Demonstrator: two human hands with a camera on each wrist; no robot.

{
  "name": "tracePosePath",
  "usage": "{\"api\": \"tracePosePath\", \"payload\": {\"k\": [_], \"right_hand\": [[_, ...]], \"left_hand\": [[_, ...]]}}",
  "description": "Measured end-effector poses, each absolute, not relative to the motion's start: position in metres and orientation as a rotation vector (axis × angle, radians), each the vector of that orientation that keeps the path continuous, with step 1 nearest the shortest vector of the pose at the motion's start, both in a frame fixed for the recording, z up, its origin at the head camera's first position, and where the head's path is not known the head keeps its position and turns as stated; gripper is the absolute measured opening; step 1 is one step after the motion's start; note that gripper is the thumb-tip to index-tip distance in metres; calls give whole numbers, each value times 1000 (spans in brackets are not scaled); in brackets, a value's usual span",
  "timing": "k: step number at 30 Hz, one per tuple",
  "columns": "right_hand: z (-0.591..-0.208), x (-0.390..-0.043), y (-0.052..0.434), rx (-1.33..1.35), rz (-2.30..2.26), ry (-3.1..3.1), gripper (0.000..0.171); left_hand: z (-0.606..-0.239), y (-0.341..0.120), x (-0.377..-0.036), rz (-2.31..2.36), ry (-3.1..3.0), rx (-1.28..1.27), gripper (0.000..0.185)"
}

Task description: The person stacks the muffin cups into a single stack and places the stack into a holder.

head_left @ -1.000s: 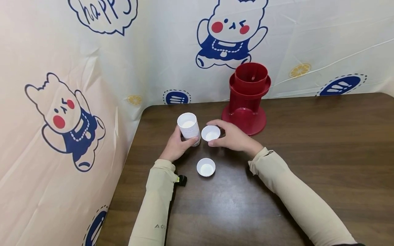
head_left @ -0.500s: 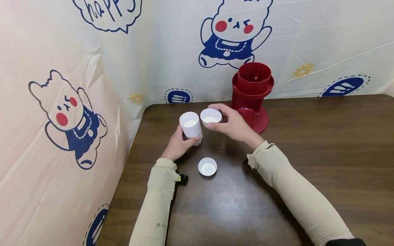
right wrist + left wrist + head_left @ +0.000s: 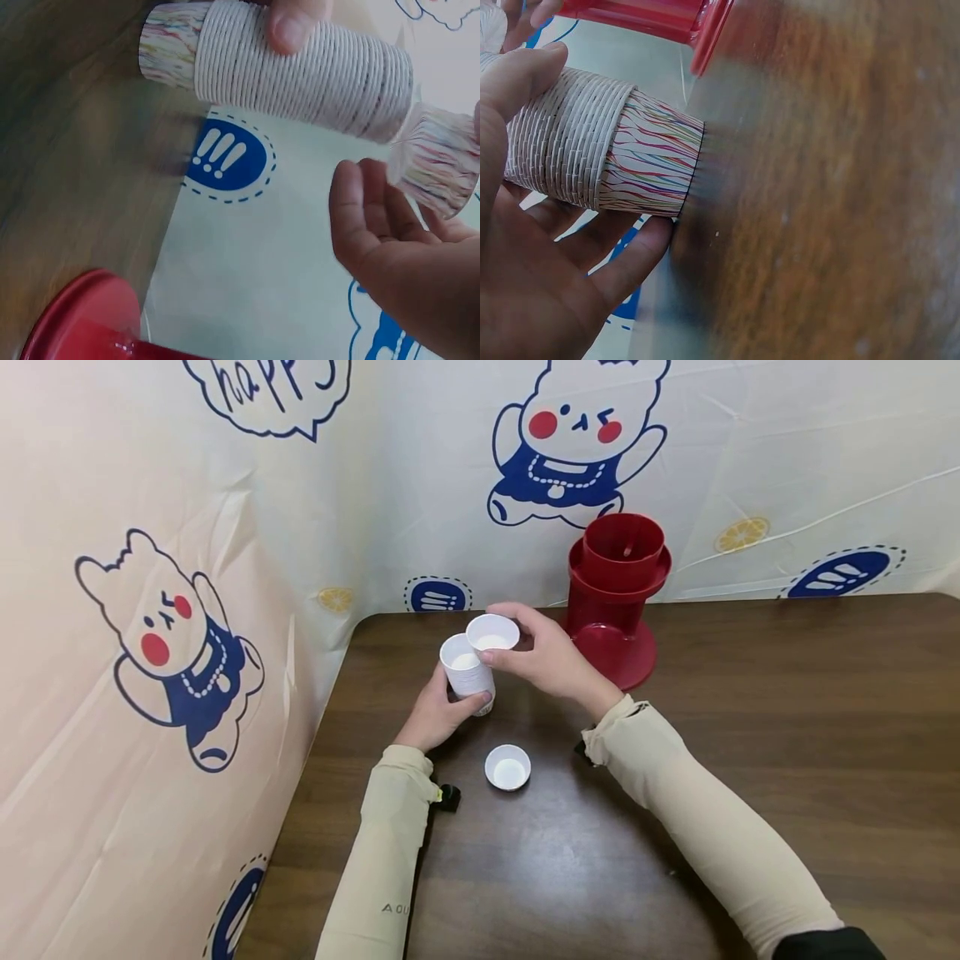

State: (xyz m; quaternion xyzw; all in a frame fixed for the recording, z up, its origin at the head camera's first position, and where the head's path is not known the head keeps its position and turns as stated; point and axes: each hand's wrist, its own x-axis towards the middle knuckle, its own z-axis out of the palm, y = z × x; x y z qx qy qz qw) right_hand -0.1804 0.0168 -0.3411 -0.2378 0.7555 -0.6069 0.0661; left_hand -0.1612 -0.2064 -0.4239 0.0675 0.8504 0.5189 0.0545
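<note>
Above the surface [image 3: 675, 793], right hand [image 3: 551, 662] pinching one small paper cup [image 3: 492, 632] by its rim, mouth up. Just to its left and a little lower, the stack of cups [image 3: 467, 672], standing upright with its bottom on the wood, gripped around the side by the left hand [image 3: 433, 714]. Single cup almost over the open top of the stack, edges nearly touching. Nearer the body, another cup [image 3: 507, 767] alone. Behind, a red holder [image 3: 617, 597].
</note>
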Motion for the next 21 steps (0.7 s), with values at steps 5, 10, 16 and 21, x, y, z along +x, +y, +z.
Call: {"api": "tracePosePath", "payload": {"k": [5, 10, 16, 21], "right_hand": [[-343, -180, 7, -690, -1829, 2283, 60], [-344, -181, -1, -708, -1825, 2290, 59], [-343, -181, -10, -729, -1799, 2273, 60], [-341, -181, -15, -735, -1793, 2257, 61]], "left_hand": [[-424, -206, -161, 1582, 2589, 213, 78], [-424, -206, -161, 1592, 2582, 218, 78], [-424, -207, -161, 1590, 2586, 238, 79], [-424, -207, -161, 1588, 2581, 242, 81]]}}
